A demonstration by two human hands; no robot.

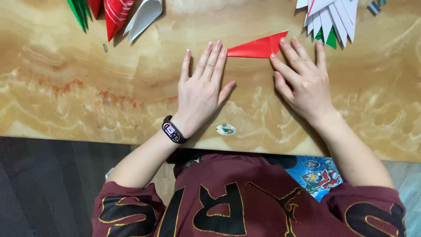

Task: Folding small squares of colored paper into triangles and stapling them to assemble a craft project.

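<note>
Small oval sticker (226,129) near tabletop (66,87) front edge, btwn my wrists. Folded paper pieces top left (115,15), white/green fan top right (330,19). Red folded paper (258,47), long pointed wedge, lies flat w/ point at my left hand (202,90). Right hand (302,79) fingertips press its wide end. Both hands open, flat, gripping nothing.

- Small oval sticker (226,129), white with green and brown, lies near the bench's near edge.
- Black wristband screen (172,131), lit in colours, on the left wrist.
</note>
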